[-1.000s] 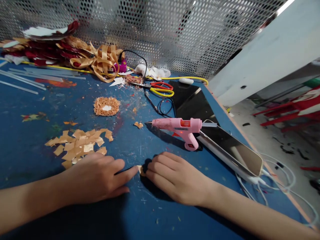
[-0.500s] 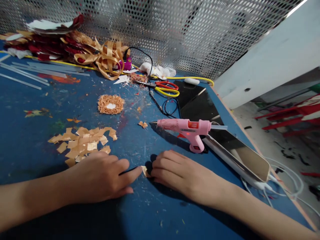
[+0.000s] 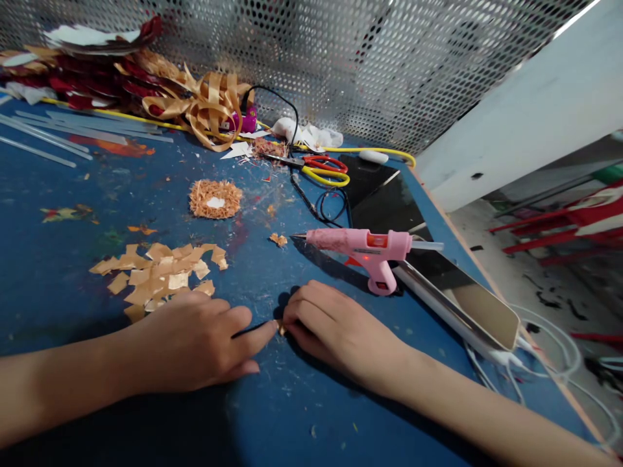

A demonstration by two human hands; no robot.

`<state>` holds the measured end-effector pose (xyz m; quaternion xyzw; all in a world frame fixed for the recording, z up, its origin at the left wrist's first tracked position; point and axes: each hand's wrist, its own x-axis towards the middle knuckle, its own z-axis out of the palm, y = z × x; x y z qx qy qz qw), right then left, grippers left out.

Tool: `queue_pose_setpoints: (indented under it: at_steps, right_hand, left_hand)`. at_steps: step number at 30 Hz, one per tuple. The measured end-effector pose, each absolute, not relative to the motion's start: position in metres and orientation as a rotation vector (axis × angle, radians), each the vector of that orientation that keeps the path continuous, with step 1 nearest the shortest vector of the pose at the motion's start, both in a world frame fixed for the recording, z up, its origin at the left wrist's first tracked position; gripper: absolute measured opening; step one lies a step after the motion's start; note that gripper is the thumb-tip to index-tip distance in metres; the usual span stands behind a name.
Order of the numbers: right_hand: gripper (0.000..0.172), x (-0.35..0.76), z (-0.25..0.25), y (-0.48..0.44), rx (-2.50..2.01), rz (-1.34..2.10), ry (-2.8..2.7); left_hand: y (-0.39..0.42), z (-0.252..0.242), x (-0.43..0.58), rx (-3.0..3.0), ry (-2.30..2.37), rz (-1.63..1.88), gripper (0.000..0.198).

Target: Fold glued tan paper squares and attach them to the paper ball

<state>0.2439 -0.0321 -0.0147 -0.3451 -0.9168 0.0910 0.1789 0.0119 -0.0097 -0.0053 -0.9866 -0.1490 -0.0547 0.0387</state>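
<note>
Between the fingertips, a small tan scrap [image 3: 281,328]: right hand [image 3: 335,334] pinches it, left hand [image 3: 204,344] touches its other side, perhaps steadying; whether left grips, cannot tell; glue gun [image 3: 357,244] beyond right hand, likely for easy reach

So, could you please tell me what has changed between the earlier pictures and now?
The right hand has edged toward the left hand's fingertip, and less of the tan scrap between them shows. Nothing was visibly let go. The pink glue gun, scissors and scrap pile stayed put on the table.
</note>
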Motion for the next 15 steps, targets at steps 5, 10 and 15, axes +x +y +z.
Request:
queue_pose_setpoints:
  at_steps: [5, 10, 15]
  right_hand:
    - [0.023, 0.242, -0.015, -0.031, -1.008, 0.263, -2.569]
    - [0.022, 0.242, -0.009, -0.030, -1.016, 0.242, -2.607]
    - [0.022, 0.239, 0.001, -0.026, -1.002, 0.218, -2.788]
  left_hand:
    - [-0.009, -0.006, 0.012, -3.031, -0.473, -0.171, 0.037]
    - [-0.008, -0.006, 0.012, -3.024, -0.421, -0.226, 0.032]
    - [-0.008, -0.006, 0.012, -3.016, -0.456, -0.490, 0.022]
